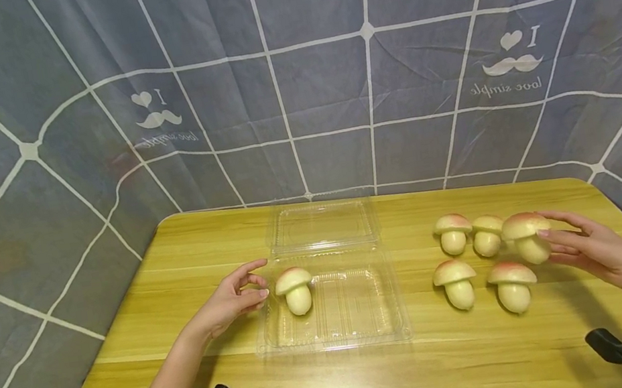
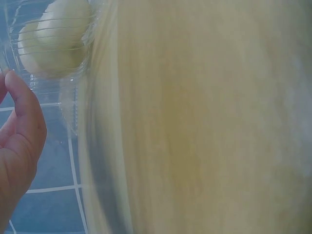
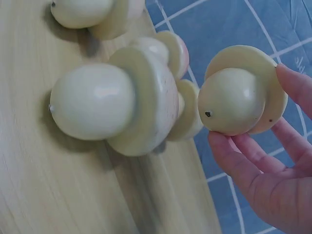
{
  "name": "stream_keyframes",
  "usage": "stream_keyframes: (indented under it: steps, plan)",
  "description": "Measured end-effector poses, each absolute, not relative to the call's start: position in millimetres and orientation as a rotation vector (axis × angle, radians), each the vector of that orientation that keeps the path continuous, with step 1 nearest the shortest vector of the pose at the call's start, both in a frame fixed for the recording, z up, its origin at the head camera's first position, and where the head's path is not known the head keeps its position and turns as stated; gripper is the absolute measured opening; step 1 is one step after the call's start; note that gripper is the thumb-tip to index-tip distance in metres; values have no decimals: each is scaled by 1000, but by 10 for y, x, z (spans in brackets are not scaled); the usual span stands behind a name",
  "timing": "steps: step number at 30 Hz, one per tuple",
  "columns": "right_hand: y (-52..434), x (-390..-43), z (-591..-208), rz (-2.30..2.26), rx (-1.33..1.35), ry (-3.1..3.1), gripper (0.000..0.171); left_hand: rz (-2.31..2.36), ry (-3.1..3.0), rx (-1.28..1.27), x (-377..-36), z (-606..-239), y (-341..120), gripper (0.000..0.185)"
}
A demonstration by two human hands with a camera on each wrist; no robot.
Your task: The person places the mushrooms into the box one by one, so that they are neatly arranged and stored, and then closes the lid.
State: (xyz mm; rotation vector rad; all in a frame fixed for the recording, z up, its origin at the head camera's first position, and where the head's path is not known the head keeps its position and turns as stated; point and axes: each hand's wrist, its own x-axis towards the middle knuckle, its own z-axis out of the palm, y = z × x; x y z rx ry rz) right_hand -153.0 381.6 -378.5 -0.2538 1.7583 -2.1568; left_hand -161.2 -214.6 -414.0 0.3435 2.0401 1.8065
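The clear plastic container point(image 1: 358, 302) lies open on the wooden table point(image 1: 341, 386), its transparent lid point(image 1: 322, 223) folded back flat behind its base. One mushroom-shaped piece point(image 1: 295, 290) sits inside the container, toward its left wall, with its reddish cap pointing away from the person and its pale rounded stem pointing nearer. The two hands are well apart, one on either side of the container. At the container's left edge, the left hand point(image 1: 232, 305) holds nothing, its fingers loosely bent and its thumb close to the rim — whether it actually touches the plastic is hard to tell, as the left wrist view catches only part of it. Well to the right of the container, the right hand point(image 1: 588, 245) grips a second mushroom piece point(image 1: 525, 240), thumb and fingers set around its cap, a small dark mark showing at the foot of its stem. Between the container and that hand, four more pieces rest on the table: two farther back point(image 1: 453, 232) point(image 1: 486, 235) and two nearer the person point(image 1: 456, 284) point(image 1: 512, 286). Behind the container hangs a grey-blue cloth point(image 1: 324, 83) with white lines — mirrored lettering shows on it.
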Motion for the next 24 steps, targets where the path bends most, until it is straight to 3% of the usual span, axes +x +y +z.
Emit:
stream_keyframes:
  steps: [24]
  plan:
    - [3324,-1552,-3571,-2045,-314,1852,41,1789,2060,338,-1619,-4147,-2137,64]
